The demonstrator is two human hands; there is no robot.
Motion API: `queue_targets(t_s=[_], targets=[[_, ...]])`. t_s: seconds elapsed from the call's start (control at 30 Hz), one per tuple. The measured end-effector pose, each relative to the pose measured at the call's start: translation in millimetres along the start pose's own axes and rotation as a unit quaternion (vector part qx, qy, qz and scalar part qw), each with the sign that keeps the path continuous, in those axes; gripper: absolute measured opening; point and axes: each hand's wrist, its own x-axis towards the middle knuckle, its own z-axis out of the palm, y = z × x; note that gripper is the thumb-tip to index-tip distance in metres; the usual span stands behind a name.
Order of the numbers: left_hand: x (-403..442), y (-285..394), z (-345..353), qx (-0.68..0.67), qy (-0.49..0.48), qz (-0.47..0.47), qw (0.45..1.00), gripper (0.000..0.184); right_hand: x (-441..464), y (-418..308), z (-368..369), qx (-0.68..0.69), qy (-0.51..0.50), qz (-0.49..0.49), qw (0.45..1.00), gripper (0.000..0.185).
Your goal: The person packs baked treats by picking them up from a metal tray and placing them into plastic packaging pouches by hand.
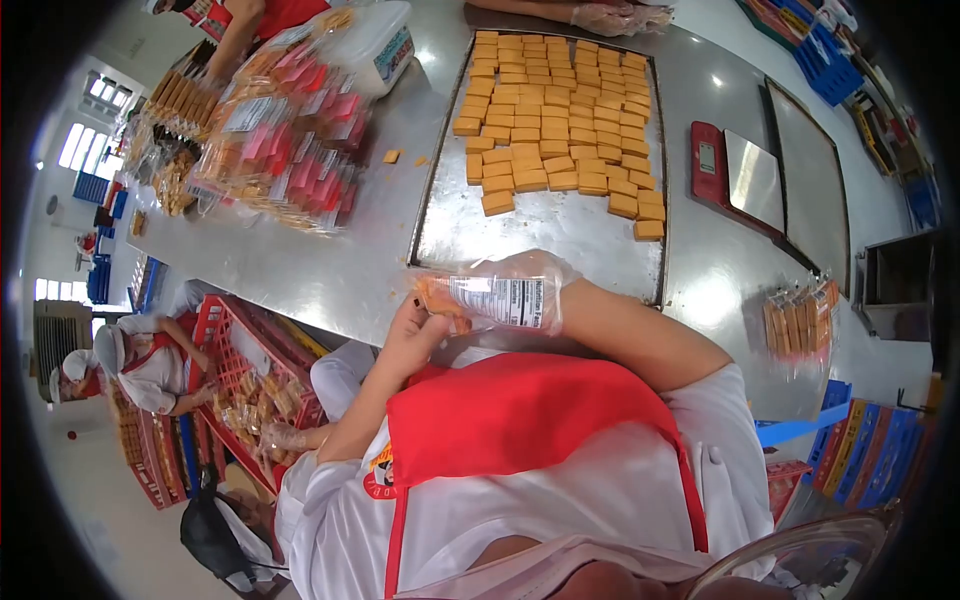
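Observation:
A clear plastic bag [505, 301] with a printed Nutrition Facts label lies crosswise between my hands, in front of my red apron. My left hand [412, 332] is bare, its fingers closed on the bag's left end, where something orange-brown shows through the plastic. My right hand [545, 268], in a clear plastic glove, is at the bag's right end; the label and plastic hide its fingers. Just beyond stands a metal tray [540, 235] with rows of rectangular orange-yellow biscuits [555, 125].
Filled biscuit packets [290, 150] are piled at left beside a white tub [375, 50]. A red scale [708, 160] and another tray [810, 180] stand right, near a biscuit packet [800, 320]. Co-workers stand left and across the table; a red crate [215, 325] is at lower left.

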Motion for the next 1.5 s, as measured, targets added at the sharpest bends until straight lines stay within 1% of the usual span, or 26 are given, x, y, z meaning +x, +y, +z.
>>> queue_targets(t_s=[0.03, 0.1, 0.13, 0.17, 0.2, 0.23, 0.27, 0.33, 0.37, 0.47, 0.57, 0.67, 0.77, 0.83, 0.87, 0.93, 0.97, 1.07, 1.1, 1.17, 1.2, 1.27, 1.33, 1.37, 1.43, 1.5], targets=[[0, 1, 0, -0.036, -0.017, -0.003, 0.999, 0.035, -1, 4, 2, 0.032, 0.025, -0.026, 0.999, 0.038], [0, -8, -16, 0.014, 0.031, 0.021, 0.999, 0.033, -1, 7, 3, 0.074, 0.085, -0.095, 0.989, 0.04], [-1, -7, -24, 0.038, 0.055, 0.034, 0.997, 0.033, -4, 1, -6, -0.016, 0.115, -0.093, 0.989, 0.042], [2, -4, -33, 0.0, 0.078, 0.072, 0.994, 0.032, -6, -4, -15, -0.106, 0.145, -0.087, 0.98, 0.044], [10, 4, -42, -0.037, 0.101, 0.111, 0.988, 0.031, -6, -10, -35, -0.266, 0.123, -0.039, 0.955, 0.042], [16, 12, -51, -0.074, 0.122, 0.15, 0.978, 0.031, -5, -3, -49, -0.29, 0.149, -0.015, 0.945, 0.04], [17, 14, -64, -0.126, 0.138, 0.15, 0.971, 0.031, -3, 1, -59, -0.312, 0.176, 0.01, 0.934, 0.037], [18, 11, -93, -0.228, 0.165, 0.147, 0.948, 0.033, 7, 2, -67, -0.261, 0.146, 0.148, 0.943, 0.033], [18, 8, -104, -0.272, 0.197, 0.129, 0.933, 0.036, 11, 2, -70, -0.236, 0.129, 0.216, 0.939, 0.032], [15, 12, -107, -0.324, 0.13, 0.146, 0.925, 0.034, 5, 18, -49, -0.329, 0.194, 0.064, 0.922, 0.029], [17, 6, -112, -0.343, 0.071, 0.137, 0.926, 0.033, 6, 8, -41, -0.279, 0.071, 0.125, 0.949, 0.031], [23, 9, -112, -0.353, 0.058, 0.119, 0.926, 0.033, 13, 9, -52, -0.293, 0.073, 0.123, 0.945, 0.033], [26, 6, -116, -0.321, 0.079, 0.097, 0.939, 0.035, 30, 22, -77, -0.336, 0.166, 0.063, 0.925, 0.031], [24, 19, -97, -0.296, 0.118, 0.085, 0.944, 0.032, 30, 19, -76, -0.346, 0.204, 0.039, 0.915, 0.026], [24, 23, -91, -0.284, 0.138, 0.081, 0.945, 0.031, 30, 21, -70, -0.341, 0.172, 0.036, 0.923, 0.024], [25, 20, -94, -0.294, 0.117, 0.096, 0.944, 0.032, 31, 30, -54, -0.331, 0.098, 0.026, 0.938, 0.02], [23, 18, -97, -0.298, 0.109, 0.102, 0.943, 0.032, 19, 29, -41, -0.265, 0.158, -0.02, 0.951, 0.012], [21, 16, -105, -0.296, 0.102, 0.08, 0.946, 0.035, 4, 9, -29, -0.234, 0.104, 0.044, 0.966, 0.014], [22, 16, -104, -0.284, 0.121, 0.075, 0.948, 0.036, 0, 9, -35, -0.261, 0.094, 0.027, 0.96, 0.019], [24, 17, -102, -0.258, 0.157, 0.068, 0.951, 0.038, 3, 13, -57, -0.289, 0.094, 0.052, 0.951, 0.026], [25, 16, -104, -0.253, 0.147, 0.071, 0.954, 0.038, 5, 17, -67, -0.301, 0.095, 0.065, 0.947, 0.029], [25, 13, -108, -0.243, 0.129, 0.075, 0.958, 0.038, 2, 29, -81, -0.294, 0.168, 0.069, 0.938, 0.035], [24, 17, -98, -0.234, 0.172, 0.061, 0.955, 0.039, 1, 37, -88, -0.286, 0.242, 0.071, 0.924, 0.042], [25, 19, -95, -0.23, 0.194, 0.056, 0.952, 0.039, 1, 38, -85, -0.283, 0.24, 0.057, 0.927, 0.041], [25, 18, -98, -0.247, 0.179, 0.064, 0.95, 0.04, 3, 44, -71, -0.236, 0.242, -0.009, 0.941, 0.038], [23, 12, -105, -0.268, 0.156, 0.071, 0.948, 0.04, -8, 31, -62, -0.25, 0.167, 0.081, 0.95, 0.033]])
